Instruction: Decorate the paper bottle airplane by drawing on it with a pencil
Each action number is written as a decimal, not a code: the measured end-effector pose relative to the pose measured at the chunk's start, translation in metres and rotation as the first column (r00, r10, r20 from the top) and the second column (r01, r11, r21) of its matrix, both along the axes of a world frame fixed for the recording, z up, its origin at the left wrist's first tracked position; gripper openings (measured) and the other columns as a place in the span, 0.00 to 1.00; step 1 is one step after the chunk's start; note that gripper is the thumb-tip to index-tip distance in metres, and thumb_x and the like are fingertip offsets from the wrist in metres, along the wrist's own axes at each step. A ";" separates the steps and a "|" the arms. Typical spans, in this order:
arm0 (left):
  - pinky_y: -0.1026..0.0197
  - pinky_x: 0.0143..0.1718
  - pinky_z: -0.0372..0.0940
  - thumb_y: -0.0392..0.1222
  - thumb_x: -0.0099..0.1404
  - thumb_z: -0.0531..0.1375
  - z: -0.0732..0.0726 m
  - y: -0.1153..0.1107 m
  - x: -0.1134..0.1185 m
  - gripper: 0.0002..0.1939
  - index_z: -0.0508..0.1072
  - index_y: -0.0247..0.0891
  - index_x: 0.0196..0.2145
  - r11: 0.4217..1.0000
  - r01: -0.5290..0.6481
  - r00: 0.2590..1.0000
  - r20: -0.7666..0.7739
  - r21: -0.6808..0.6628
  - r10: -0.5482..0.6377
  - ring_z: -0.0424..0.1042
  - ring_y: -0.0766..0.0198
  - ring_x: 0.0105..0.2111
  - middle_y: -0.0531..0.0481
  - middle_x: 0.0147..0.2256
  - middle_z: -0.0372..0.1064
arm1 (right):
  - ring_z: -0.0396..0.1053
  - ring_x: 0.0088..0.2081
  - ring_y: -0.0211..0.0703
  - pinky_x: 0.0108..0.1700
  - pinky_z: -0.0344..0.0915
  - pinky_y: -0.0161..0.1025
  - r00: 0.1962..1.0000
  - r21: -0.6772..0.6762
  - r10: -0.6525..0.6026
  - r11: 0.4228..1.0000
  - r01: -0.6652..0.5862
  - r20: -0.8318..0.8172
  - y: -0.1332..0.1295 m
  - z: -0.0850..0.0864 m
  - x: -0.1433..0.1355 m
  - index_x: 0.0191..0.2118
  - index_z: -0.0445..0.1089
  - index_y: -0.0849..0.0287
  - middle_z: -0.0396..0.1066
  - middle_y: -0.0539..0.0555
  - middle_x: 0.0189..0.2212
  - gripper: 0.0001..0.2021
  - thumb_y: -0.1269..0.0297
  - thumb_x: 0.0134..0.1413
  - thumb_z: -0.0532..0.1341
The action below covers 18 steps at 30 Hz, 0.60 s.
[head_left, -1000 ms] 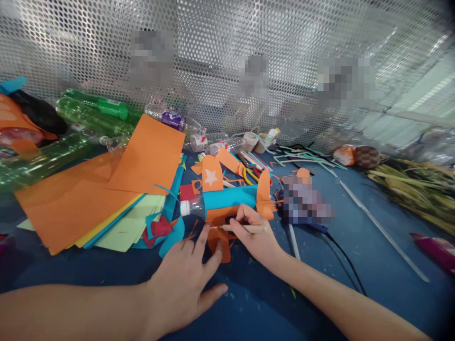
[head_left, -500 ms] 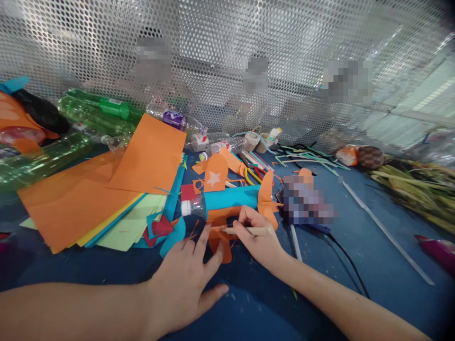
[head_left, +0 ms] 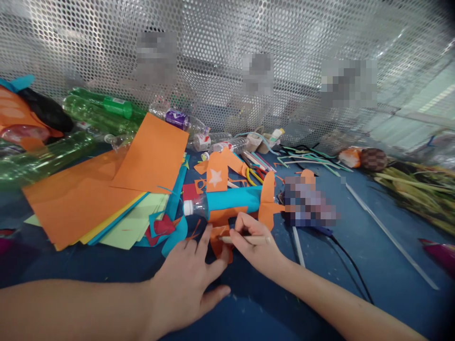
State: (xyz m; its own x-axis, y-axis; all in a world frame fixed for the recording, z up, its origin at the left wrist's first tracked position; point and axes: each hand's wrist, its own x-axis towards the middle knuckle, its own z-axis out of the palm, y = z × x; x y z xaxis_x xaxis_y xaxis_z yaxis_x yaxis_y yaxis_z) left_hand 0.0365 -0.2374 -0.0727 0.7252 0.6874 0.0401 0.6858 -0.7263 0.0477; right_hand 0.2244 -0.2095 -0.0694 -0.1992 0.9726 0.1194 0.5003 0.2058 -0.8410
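A clear plastic bottle [head_left: 232,199] with a white cap lies on its side, wrapped in blue and orange paper. Orange paper fins stick out at its tail, and an upper orange wing [head_left: 216,171] bears a pale star. My right hand [head_left: 256,241] is closed around a light-coloured pencil [head_left: 245,240], its tip on the lower orange wing [head_left: 221,254]. Fingers of my left hand [head_left: 190,272] are spread, and the fingertips rest at that wing's left edge. Part of the lower wing is hidden by both hands.
Stacked coloured paper [head_left: 81,199] lies left of the bottle, near red and blue scraps [head_left: 165,227]. Behind are green bottles [head_left: 103,113], yellow-handled scissors [head_left: 254,175] and a perforated metal screen [head_left: 220,57]. A blurred-out object with a black cable [head_left: 350,258] sits right.
The pencil tip and right hand have shifted slightly down along the lower wing. My left hand stays at the wing's edge. The whole view has moved slightly.
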 end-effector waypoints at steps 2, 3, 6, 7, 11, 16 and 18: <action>0.46 0.37 0.64 0.57 0.67 0.48 0.000 0.000 0.000 0.25 0.60 0.47 0.57 1.000 -0.001 1.000 0.002 -0.005 0.001 0.70 0.46 0.40 0.30 0.58 0.53 | 0.50 0.20 0.33 0.22 0.51 0.32 1.000 -0.004 -0.011 1.000 0.011 0.000 0.001 -0.002 0.000 0.23 0.50 0.55 0.49 0.43 0.17 0.12 0.67 0.52 0.55; 0.46 0.37 0.64 0.57 0.67 0.48 0.000 0.000 0.000 0.25 0.61 0.47 0.57 1.000 0.000 1.000 0.002 -0.007 0.000 0.70 0.46 0.40 0.30 0.58 0.53 | 0.51 0.20 0.33 0.22 0.51 0.32 1.000 -0.006 -0.017 1.000 0.017 -0.005 0.001 -0.003 0.001 0.23 0.50 0.55 0.50 0.43 0.17 0.12 0.67 0.53 0.55; 0.46 0.36 0.64 0.57 0.66 0.48 0.001 0.001 0.000 0.24 0.61 0.47 0.56 1.000 0.003 1.000 0.008 -0.006 -0.003 0.70 0.46 0.39 0.30 0.58 0.55 | 0.51 0.20 0.33 0.23 0.52 0.32 1.000 -0.003 -0.016 1.000 0.016 -0.022 0.004 -0.005 0.001 0.24 0.50 0.55 0.51 0.43 0.18 0.12 0.65 0.55 0.54; 0.46 0.36 0.64 0.57 0.66 0.48 0.001 0.001 0.000 0.25 0.61 0.47 0.57 1.000 0.004 1.000 0.009 -0.004 -0.004 0.70 0.46 0.39 0.30 0.57 0.55 | 0.51 0.20 0.33 0.23 0.52 0.32 1.000 -0.001 -0.019 1.000 0.019 -0.020 0.005 -0.006 0.001 0.25 0.50 0.55 0.51 0.43 0.18 0.12 0.65 0.55 0.54; 0.46 0.37 0.64 0.57 0.66 0.49 0.001 0.001 0.001 0.24 0.61 0.47 0.57 1.000 0.005 1.000 0.004 -0.005 -0.005 0.70 0.46 0.39 0.31 0.57 0.56 | 0.49 0.21 0.33 0.23 0.51 0.32 0.999 0.011 -0.044 0.999 0.044 0.004 0.007 -0.007 0.002 0.26 0.51 0.55 0.50 0.43 0.19 0.12 0.63 0.57 0.54; 0.47 0.37 0.63 0.57 0.66 0.49 0.000 0.000 0.000 0.24 0.62 0.48 0.56 1.000 -0.003 1.000 0.019 -0.009 0.004 0.70 0.47 0.39 0.32 0.58 0.55 | 0.50 0.21 0.33 0.23 0.51 0.32 0.999 0.004 -0.045 0.999 0.045 0.004 0.007 -0.007 0.002 0.27 0.51 0.55 0.52 0.43 0.20 0.12 0.61 0.57 0.54; 0.46 0.37 0.64 0.57 0.66 0.49 0.000 0.001 0.000 0.24 0.62 0.48 0.56 1.000 -0.003 1.000 0.017 -0.008 0.003 0.70 0.47 0.39 0.33 0.58 0.55 | 0.50 0.21 0.33 0.24 0.51 0.32 0.999 0.006 -0.044 0.999 0.044 0.004 0.007 -0.006 0.002 0.27 0.51 0.55 0.52 0.43 0.20 0.12 0.61 0.57 0.54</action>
